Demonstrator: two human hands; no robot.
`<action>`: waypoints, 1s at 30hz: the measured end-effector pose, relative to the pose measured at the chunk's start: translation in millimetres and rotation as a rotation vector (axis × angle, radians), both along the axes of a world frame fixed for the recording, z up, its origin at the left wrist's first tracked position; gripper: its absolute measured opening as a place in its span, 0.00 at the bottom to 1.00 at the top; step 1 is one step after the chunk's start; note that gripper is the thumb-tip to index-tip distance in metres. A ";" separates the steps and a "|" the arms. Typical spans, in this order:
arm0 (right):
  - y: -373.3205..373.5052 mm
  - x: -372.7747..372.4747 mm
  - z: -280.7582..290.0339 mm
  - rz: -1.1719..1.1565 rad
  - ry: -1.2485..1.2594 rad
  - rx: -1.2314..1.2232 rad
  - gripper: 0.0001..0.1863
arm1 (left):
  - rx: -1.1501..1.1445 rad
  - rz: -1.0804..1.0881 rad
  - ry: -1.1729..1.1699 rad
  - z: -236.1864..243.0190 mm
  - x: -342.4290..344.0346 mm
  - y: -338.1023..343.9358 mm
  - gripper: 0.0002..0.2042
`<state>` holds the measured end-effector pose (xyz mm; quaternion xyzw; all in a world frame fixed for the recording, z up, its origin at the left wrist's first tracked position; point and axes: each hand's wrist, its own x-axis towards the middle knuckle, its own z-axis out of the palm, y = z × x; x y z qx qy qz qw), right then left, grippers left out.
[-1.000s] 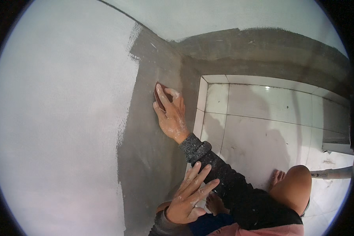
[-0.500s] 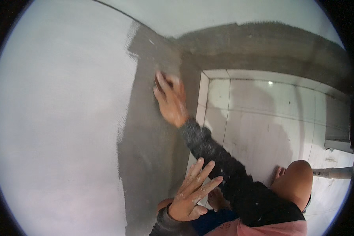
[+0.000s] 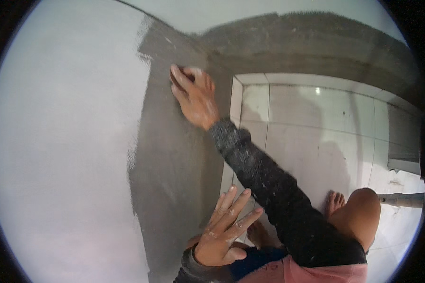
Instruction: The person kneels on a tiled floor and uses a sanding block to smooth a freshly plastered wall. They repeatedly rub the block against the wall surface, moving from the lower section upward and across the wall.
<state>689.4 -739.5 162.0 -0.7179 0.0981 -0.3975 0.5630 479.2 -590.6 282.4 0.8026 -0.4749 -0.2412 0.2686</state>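
Note:
My right hand (image 3: 193,99) reaches up and presses against the grey coated band (image 3: 170,155) on the wall, just below the corner. Its fingers curl over a small dark brownish piece (image 3: 177,81); only a sliver shows, so I cannot make out what it is. White dust marks the back of this hand and the dark sleeve (image 3: 250,155). Low in the view, my left hand (image 3: 222,236) is raised with its fingers stretched and spread. It holds nothing, and whitish smears cover its fingers.
White wall (image 3: 66,141) lies left of the grey band, with a ragged brushed edge. The grey strip (image 3: 316,45) continues along the far wall. Pale floor tiles (image 3: 302,146) fill the right, with my bare foot (image 3: 335,202) on them. A grey pipe (image 3: 403,200) sticks in at the right.
The view has shifted a little, so the wall and floor sit higher and further left. My right hand has slid slightly up the grey band. My left hand stays spread.

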 end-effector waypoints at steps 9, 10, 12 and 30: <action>-15.4 8.1 21.3 -0.122 -0.064 -0.102 0.30 | 0.017 0.091 0.018 5.5 -3.3 4.7 0.45; -12.0 10.4 22.7 -0.107 -0.107 -0.048 0.30 | -0.014 0.067 0.029 6.0 -3.7 4.4 0.44; -3.4 10.8 29.3 -0.098 -0.194 0.073 0.30 | -0.044 0.025 0.021 5.6 -5.8 3.1 0.43; 93.2 -10.3 -1.1 -0.323 0.195 -0.112 0.38 | 0.050 -0.014 -0.059 8.6 -28.7 18.2 0.46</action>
